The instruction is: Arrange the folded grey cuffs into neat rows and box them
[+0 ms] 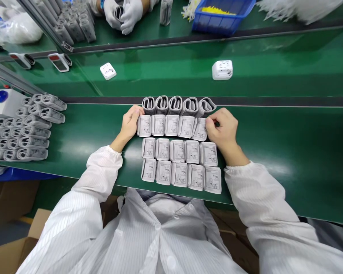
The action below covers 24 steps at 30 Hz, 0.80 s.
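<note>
the fingertips of the left hand [130, 122] were partly hidden at the 9 o'clock end of the middle row of folded grey pieces [172, 125]; the fingers were bent together, and whether a piece was gripped could not be told. the right hand [225, 127] was set against the 3 o'clock end, its fingers curled and thumb brought near the forefinger; its grip, too, could not be made out. both forearms were angled inward from the lower corners, covered by white sleeves [251, 190]. five rolled pieces [175, 105] were lined up towards 12 o'clock, two printed rows [178, 162] towards 6 on the green tabletop [274, 152]. at 9 o'clock, stacked pieces [32, 131] were cut off by the frame.
</note>
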Motion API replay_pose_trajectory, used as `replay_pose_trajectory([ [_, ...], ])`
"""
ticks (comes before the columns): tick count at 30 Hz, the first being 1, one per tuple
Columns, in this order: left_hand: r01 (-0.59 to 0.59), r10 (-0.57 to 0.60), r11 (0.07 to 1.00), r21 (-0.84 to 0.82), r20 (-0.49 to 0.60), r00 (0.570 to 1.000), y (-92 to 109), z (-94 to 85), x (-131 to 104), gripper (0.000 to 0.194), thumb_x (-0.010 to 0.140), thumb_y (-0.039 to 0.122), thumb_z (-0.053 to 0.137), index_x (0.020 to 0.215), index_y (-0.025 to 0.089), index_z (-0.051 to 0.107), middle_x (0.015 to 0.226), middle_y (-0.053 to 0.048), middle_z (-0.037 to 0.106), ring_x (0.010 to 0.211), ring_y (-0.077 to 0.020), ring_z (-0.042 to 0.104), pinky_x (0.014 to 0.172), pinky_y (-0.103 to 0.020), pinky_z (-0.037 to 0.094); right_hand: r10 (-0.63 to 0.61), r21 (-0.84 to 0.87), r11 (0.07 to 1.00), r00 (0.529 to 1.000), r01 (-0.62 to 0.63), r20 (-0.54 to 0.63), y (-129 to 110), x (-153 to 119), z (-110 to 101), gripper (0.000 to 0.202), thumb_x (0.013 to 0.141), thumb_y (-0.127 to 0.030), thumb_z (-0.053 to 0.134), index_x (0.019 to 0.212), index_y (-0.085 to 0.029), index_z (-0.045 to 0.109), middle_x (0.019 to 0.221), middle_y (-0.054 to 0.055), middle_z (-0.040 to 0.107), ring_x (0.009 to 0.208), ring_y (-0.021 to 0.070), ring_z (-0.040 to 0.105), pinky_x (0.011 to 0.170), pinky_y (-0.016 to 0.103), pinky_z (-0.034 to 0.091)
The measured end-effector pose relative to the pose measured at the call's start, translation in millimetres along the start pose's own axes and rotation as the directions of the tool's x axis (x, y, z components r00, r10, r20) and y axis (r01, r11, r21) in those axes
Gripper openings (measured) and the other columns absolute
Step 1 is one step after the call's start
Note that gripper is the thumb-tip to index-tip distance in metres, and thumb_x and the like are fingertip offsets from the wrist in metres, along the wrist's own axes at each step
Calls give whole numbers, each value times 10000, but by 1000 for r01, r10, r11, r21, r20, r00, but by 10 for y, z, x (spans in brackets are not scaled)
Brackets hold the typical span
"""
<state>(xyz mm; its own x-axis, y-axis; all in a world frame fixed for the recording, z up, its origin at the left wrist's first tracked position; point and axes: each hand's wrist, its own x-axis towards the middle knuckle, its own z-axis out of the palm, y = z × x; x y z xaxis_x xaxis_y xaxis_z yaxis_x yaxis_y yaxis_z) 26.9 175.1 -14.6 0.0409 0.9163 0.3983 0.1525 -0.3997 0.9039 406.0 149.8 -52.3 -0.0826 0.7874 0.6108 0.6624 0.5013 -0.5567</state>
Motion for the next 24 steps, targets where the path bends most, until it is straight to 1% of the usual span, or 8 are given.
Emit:
replay_pose_trajectory([
  [2, -36, 37, 999, 23, -26, 999, 7, 10, -9, 674, 1110, 783, 582, 716, 237, 605, 863, -58, 703, 855, -205, 664, 859, -396, 553, 19, -13, 1000, 1000, -18, 11, -1, -4, -6, 312, 1039, -398, 626, 760, -282, 545, 754, 46, 581, 713, 244, 564, 672, 432, 463],
  [5, -88, 95, 990, 106, -59, 994, 22, 17, -24, 668, 1138, 761, 541, 722, 241, 593, 849, -51, 695, 838, -197, 656, 829, -394, 538, 36, -14, 999, 999, -35, 7, -15, -4, -9, 346, 1054, -446, 623, 758, -288, 539, 753, 51, 586, 711, 249, 568, 668, 443, 466],
  [8, -115, 130, 976, 184, -69, 989, 46, 21, -36, 663, 1145, 771, 507, 742, 250, 584, 845, -48, 689, 833, -202, 656, 816, -407, 533, 37, 4, 999, 999, -37, -9, -42, 10, -10, 406, 1077, -529, 604, 749, -297, 541, 748, 60, 587, 706, 260, 571, 660, 462, 472],
  [12, -74, 93, 963, 259, -61, 994, 74, 25, -35, 692, 1133, 833, 435, 760, 263, 558, 854, -55, 679, 852, -221, 666, 836, -433, 549, 71, 3, 997, 997, -71, -14, -95, 42, -15, 527, 1083, -699, 554, 727, -312, 520, 707, 61, 559, 682, 272, 571, 630, 481, 476],
  [14, -60, 78, 958, 280, -55, 995, 74, 24, -30, 704, 1126, 855, 407, 765, 266, 540, 860, -57, 670, 861, -226, 666, 845, -440, 558, 84, 4, 996, 996, -84, -16, -121, 55, -20, 567, 1077, -755, 532, 720, -316, 511, 692, 60, 548, 675, 275, 572, 625, 488, 480],
  [16, -55, 72, 959, 279, -50, 996, 65, 20, -25, 710, 1123, 866, 386, 770, 266, 523, 865, -58, 659, 866, -227, 663, 858, -443, 564, 91, 10, 996, 996, -91, -16, -140, 62, -26, 580, 1074, -775, 525, 718, -317, 508, 690, 61, 548, 677, 276, 573, 631, 493, 486],
  [20, -41, 50, 967, 252, -30, 998, 43, 9, -18, 728, 1123, 875, 343, 756, 262, 480, 857, -64, 647, 857, -230, 655, 869, -452, 574, 109, 17, 994, 994, -109, 0, -147, 58, -39, 543, 1063, -742, 570, 726, -318, 525, 697, 64, 552, 704, 289, 585, 658, 505, 502],
  [24, -48, 61, 965, 260, -41, 997, 36, 11, -12, 727, 1117, 878, 372, 744, 260, 459, 843, -61, 650, 848, -229, 653, 857, -452, 567, 107, 36, 994, 994, -107, 0, -119, 42, -39, 530, 1064, -717, 585, 725, -314, 522, 715, 72, 574, 715, 295, 589, 676, 514, 498],
])
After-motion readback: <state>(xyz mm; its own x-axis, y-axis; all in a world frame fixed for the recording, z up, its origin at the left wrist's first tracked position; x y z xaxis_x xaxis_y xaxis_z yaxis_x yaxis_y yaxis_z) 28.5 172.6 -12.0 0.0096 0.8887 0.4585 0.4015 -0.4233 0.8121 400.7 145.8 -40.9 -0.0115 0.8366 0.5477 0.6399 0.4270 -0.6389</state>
